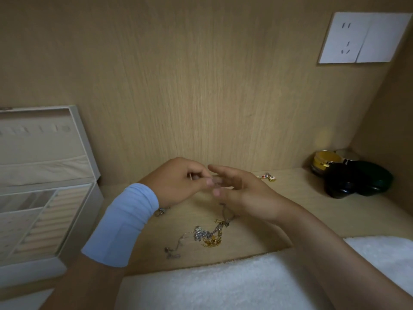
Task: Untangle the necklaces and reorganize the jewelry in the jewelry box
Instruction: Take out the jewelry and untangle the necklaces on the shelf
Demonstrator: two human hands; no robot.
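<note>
Plainly the work is at an early stage, judging from the single head view: a tangle of silver and gold chain necklaces [207, 234] lies knotted on the pale wooden shelf [301, 211], well apart from the open beige fabric-lined jewelry box [78, 220] at the left, whose visible compartments and ring rolls look bare. One strand rises from the tangle toward the hands above it. The left hand [178, 182], with a light blue wristband [125, 222] behind it, has its fingers curled and thumb and forefinger pinched together on what looks to be that fine strand. The right hand [243, 195] meets it with looser, mostly straight fingers — whether it grips the chain I cannot tell. So every necklace remains to be separated and stowed, as does a small multicoloured trinket [267, 176] by the back wall. Motion blur smears the fingertips, the chain between them is too thin to trace, and the box is cut off at the frame edge — its near compartments are unseen.
</note>
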